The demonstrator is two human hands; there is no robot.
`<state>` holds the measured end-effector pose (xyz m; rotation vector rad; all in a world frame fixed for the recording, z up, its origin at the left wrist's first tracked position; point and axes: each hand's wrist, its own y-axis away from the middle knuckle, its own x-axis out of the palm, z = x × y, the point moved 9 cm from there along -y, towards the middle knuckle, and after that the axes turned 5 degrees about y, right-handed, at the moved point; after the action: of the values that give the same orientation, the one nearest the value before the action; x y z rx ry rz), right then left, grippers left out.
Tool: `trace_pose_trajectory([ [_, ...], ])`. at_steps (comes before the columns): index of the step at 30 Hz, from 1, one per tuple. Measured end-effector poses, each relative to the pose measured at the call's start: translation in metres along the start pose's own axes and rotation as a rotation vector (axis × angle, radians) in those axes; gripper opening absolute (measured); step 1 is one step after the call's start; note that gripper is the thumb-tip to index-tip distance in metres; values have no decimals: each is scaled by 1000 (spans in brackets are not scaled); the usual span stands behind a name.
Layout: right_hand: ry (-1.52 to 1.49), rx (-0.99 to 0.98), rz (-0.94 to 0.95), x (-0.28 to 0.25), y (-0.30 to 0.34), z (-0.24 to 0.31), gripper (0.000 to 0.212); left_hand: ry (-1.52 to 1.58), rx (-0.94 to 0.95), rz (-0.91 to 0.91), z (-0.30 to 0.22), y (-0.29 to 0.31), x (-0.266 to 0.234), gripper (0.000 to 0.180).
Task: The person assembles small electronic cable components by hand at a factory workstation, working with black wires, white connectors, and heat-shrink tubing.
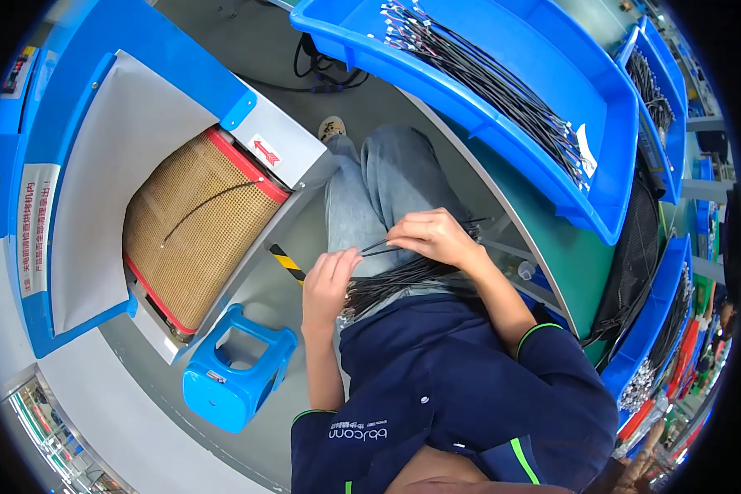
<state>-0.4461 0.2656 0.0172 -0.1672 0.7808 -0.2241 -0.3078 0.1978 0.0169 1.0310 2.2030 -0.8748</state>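
A thin black cable [374,250] stretches between my two hands, above my lap. My left hand [328,284] pinches its left part with thumb and fingers. Closed around the cable farther right is my right hand [436,236]. Across my thighs, just under both hands, lies a bundle of black cables [387,284], its light-coloured ends showing at the left near my left wrist. Some of the bundle is hidden behind my right hand and forearm.
To the left, a blue-and-white machine [74,148] has a brown mesh conveyor belt [181,247] carrying a single cable [210,203]. A blue stool [222,391] stands below it. At the upper right, a blue tray [543,49] of cables sits on a green-topped table [580,276].
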Motion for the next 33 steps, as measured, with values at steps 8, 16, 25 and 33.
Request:
trace_pose_trajectory([
  [8, 33, -135, -46, -1, 2, 9, 10, 196, -119, 99, 8, 0, 18, 14],
  [16, 0, -164, 23, 9, 5, 15, 9, 469, -422, 200, 28, 10, 41, 11],
  [25, 26, -143, -33, 3, 9, 13, 7, 421, -321, 177, 17, 9, 41, 12],
  [33, -30, -58, 30, 4, 8, 5, 12, 159, 47, -19, -17, -5, 20, 19],
])
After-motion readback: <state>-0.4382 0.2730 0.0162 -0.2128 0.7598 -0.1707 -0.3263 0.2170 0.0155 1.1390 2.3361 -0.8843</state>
